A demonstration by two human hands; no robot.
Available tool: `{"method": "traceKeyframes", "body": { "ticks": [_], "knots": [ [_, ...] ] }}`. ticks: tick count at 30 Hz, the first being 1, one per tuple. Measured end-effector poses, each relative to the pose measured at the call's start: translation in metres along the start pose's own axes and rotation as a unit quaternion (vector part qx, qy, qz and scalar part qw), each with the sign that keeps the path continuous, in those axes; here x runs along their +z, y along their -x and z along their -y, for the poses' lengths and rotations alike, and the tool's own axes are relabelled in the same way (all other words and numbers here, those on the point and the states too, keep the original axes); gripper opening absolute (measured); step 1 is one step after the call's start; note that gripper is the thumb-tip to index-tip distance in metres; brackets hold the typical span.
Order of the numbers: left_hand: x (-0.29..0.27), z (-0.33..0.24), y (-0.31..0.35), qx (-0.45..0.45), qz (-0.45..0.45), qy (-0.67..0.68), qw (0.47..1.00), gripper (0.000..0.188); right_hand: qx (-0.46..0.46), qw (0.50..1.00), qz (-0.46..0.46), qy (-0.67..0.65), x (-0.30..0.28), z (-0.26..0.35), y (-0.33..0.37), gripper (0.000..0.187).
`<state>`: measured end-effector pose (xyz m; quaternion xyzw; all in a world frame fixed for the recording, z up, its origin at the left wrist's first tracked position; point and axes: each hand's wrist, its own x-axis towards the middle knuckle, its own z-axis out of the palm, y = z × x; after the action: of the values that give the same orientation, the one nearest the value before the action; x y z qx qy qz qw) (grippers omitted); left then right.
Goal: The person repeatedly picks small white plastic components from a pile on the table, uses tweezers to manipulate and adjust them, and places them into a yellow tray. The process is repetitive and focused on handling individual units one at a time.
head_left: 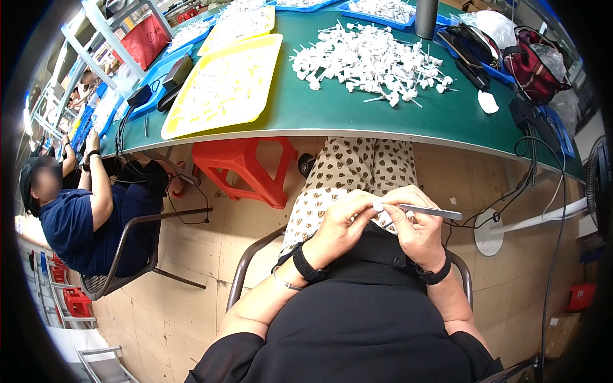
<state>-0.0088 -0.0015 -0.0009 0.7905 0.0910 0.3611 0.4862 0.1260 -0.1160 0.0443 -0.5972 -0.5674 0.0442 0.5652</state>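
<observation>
Both hands meet above my lap. My left hand (pixel 341 225) is closed in a pinch on a small white plastic part (pixel 377 207), mostly covered by the fingertips. My right hand (pixel 416 231) grips a slim, flat silver metal tool (pixel 437 212), perhaps tweezers; its broad end sticks out to the right. The right fingertips touch the white part too, and the tool's tip is hidden among the fingers. Beyond my knees, a loose heap of white plastic parts with thin stems (pixel 377 64) lies on the green table (pixel 306 115).
A yellow tray (pixel 265 96) of small white pieces stands left of the heap. A red stool (pixel 246 166) is under the table. Cables and a fan (pixel 597 182) are at the right. A seated co-worker (pixel 83 217) is at the left. Bags (pixel 533 64) lie at the far right.
</observation>
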Motion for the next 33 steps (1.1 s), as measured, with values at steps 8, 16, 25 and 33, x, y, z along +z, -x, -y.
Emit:
{"method": "traceKeyframes", "body": {
  "ticks": [8,16,25,33],
  "knots": [
    [0.002,0.004,0.002,0.02,-0.004,-0.002,1.0,0.023,-0.048,0.995,0.073,0.039,-0.01,0.002,-0.007,0.011],
    [-0.002,0.001,-0.006,0.066,-0.071,-0.008,0.995,0.025,0.197,0.931,-0.029,-0.305,-0.009,-0.003,0.004,0.015],
    [-0.004,-0.002,-0.007,0.088,-0.097,-0.053,0.99,0.032,0.221,0.92,-0.038,-0.322,-0.003,-0.009,0.006,0.017],
    [-0.01,-0.011,-0.01,0.068,-0.105,-0.071,0.99,0.03,0.221,0.918,-0.054,-0.325,-0.005,-0.015,0.005,0.017]
  ]
}}
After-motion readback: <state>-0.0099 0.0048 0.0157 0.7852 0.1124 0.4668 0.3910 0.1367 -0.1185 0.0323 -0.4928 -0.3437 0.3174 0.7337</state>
